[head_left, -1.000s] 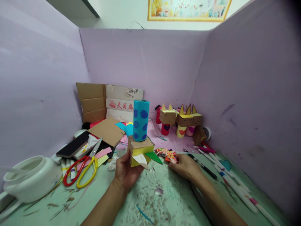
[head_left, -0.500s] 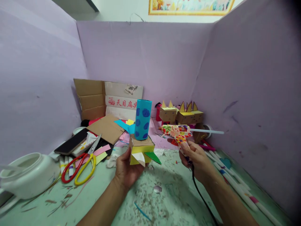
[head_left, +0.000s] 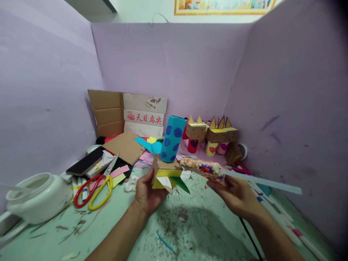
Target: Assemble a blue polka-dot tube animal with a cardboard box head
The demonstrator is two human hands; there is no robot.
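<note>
Cardboard box (head_left: 169, 166) clamped in your left hand (head_left: 148, 195), 1 o'clock from the palm; blue tube (head_left: 173, 140) on top leans just past 12. Your right hand (head_left: 240, 197) grips the glue gun (head_left: 202, 168), body at 10 o'clock. Handle's hidden; can't tell if nozzle touches anything. Cord (head_left: 250, 238) cut off at 5.
</note>
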